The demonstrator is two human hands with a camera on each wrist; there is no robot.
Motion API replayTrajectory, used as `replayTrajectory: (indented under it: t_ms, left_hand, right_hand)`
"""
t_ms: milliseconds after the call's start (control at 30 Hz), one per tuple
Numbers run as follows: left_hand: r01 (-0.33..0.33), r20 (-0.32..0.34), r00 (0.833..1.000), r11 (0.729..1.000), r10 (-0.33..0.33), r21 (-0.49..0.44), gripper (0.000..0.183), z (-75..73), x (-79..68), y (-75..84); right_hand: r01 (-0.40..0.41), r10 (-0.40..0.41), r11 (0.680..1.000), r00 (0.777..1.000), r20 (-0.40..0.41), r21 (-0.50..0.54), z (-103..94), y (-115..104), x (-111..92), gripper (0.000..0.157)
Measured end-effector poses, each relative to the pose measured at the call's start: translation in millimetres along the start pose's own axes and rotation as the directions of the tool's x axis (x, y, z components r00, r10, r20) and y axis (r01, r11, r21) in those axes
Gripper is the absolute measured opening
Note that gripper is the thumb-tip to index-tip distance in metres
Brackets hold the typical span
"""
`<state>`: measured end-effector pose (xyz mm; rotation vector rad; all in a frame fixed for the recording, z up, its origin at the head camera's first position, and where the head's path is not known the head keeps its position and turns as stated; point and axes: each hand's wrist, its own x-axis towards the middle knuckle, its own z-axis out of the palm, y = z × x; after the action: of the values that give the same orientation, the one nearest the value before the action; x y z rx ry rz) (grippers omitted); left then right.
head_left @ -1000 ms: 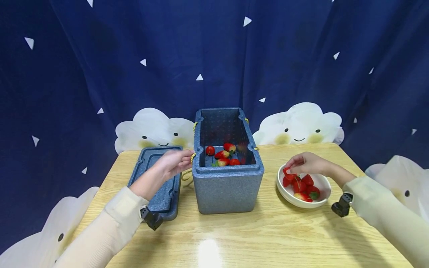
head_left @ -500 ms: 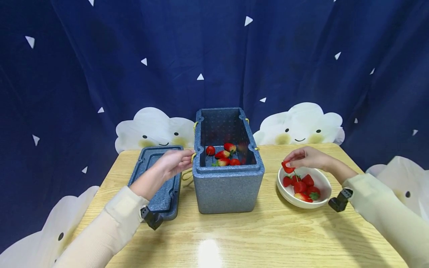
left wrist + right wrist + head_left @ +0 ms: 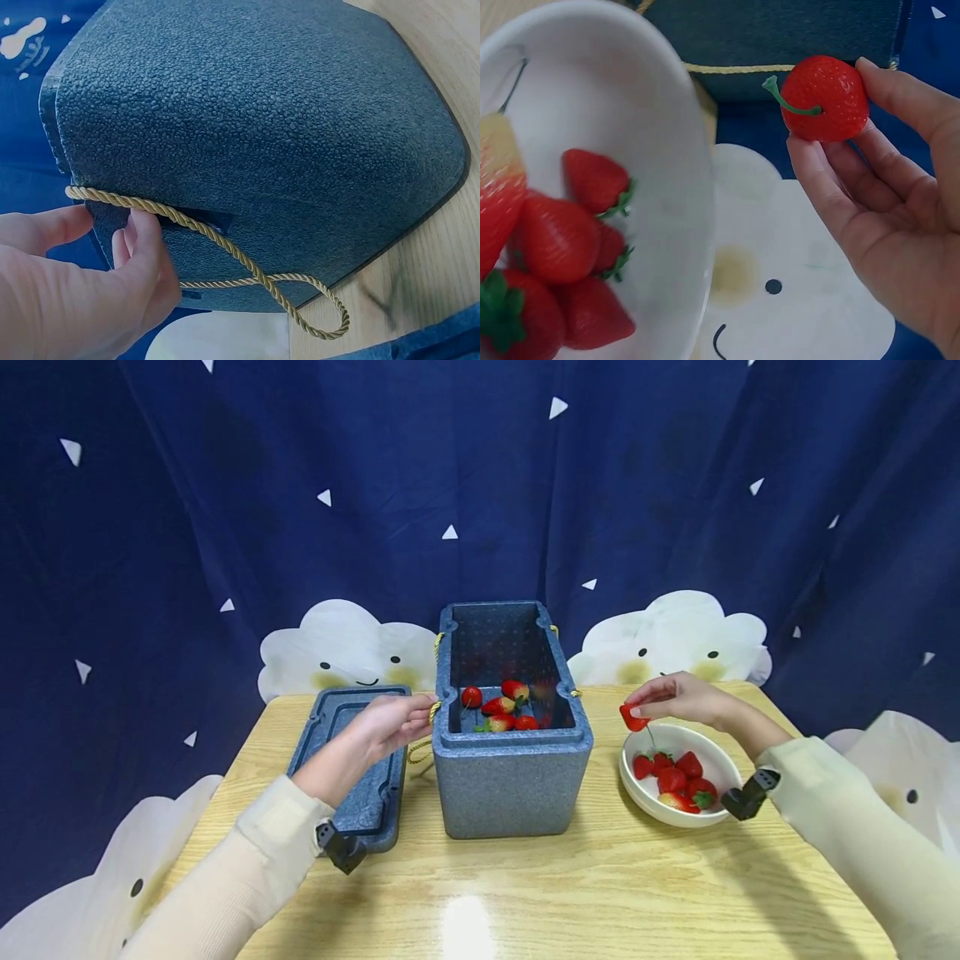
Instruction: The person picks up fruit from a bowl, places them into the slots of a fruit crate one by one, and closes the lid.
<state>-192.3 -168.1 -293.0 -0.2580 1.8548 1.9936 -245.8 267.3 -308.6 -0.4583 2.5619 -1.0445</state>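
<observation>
My right hand (image 3: pixel 678 700) pinches a round red strawberry (image 3: pixel 826 99) with a thin green stem between thumb and fingers. It is held above the far left rim of a white bowl (image 3: pixel 637 797) containing several strawberries (image 3: pixel 678 781). My left hand (image 3: pixel 393 724) touches the left side of a grey-blue foam box (image 3: pixel 513 789), close to its rim. In the left wrist view, the fingertips lie beside a yellow rope handle (image 3: pixel 217 238), with a loop hanging down the box's side. Inside the lidless box, several strawberries (image 3: pixel 498 706) lie on the floor.
The matching lid (image 3: pixel 352 777) lies on the wooden table (image 3: pixel 562 893) left of the box, partly under my left forearm. A dark blue curtain (image 3: pixel 495 485) with white triangles hangs behind. White smiling cloud cutouts (image 3: pixel 675 639) stand along the table's edges.
My right hand has lifted the strawberry from the bowl, moving it up and slightly left. The left hand stays against the box.
</observation>
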Motion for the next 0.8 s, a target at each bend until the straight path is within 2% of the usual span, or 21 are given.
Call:
replayTrajectory:
  t_ms: [267, 533, 800]
  left_hand:
    - [0.007, -0.013, 1.000, 1.000, -0.008, -0.021, 0.048, 1.8, 0.1, 0.2]
    - [-0.001, -0.012, 1.000, 1.000, 0.001, -0.007, 0.048, 1.1, 0.3, 0.3]
    - [-0.008, -0.014, 1.000, 1.000, 0.008, -0.005, 0.048, 1.2, -0.6, 0.2]
  right_hand:
    - [0.029, -0.026, 0.998, 0.998, -0.060, 0.056, -6.6, -14.5, 5.5, 0.040]
    - [0.076, -0.070, 0.993, 0.995, -0.064, 0.091, -12.0, -31.3, 11.0, 0.041]
    - [0.081, -0.070, 0.990, 0.993, -0.090, 0.118, -20.1, -55.4, 17.8, 0.042]
